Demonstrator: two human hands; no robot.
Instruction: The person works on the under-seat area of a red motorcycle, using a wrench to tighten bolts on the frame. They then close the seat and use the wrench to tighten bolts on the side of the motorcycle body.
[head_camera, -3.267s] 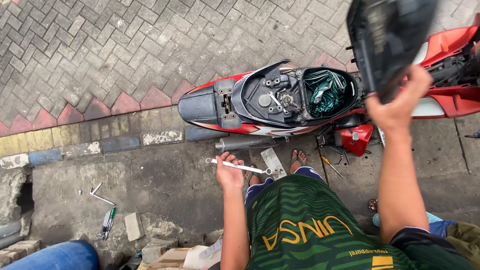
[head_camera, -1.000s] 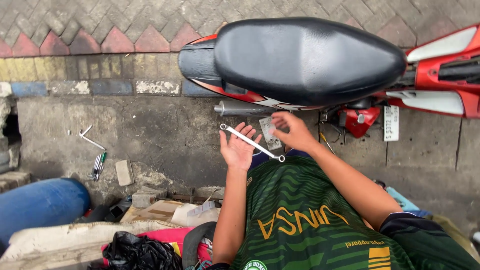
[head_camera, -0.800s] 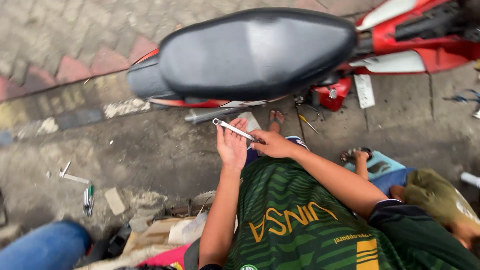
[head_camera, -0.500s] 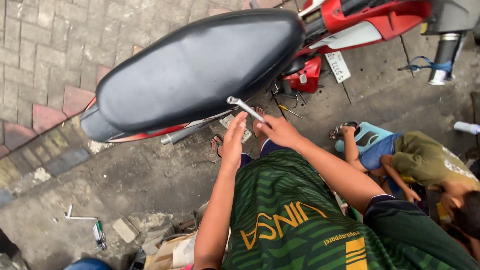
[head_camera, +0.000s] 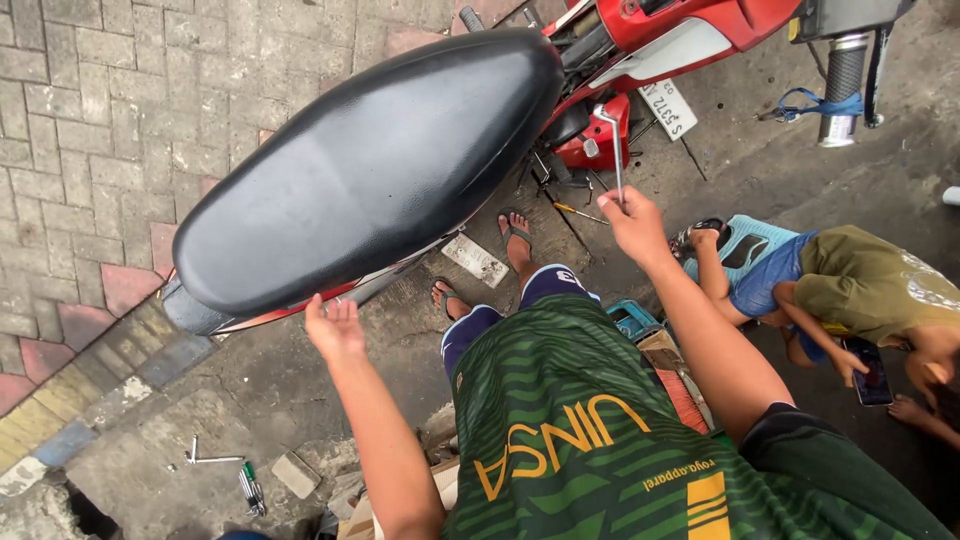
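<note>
The right hand is gripping a metal wrench and lifting it up and out to the side, over toward the red part of the scooter. A second ago both hands were close together on that wrench, in front of the green shirt. Now the left hand is letting go of it and is sitting open, fingers loose, just under the edge of the black seat; it is touching the seat's rim or nearly so. A few seconds back the seat was up and the inside of the scooter was showing. Now the seat is lying shut over it, so that bit of the work looks finished, and the wrench is going along in one hand only. Between the two hands, the person's feet in sandals are standing on the ground. Down below the left hand, some small tools are lying on the concrete. To the right of the right hand, another person is crouching low, looking at a phone.
</note>
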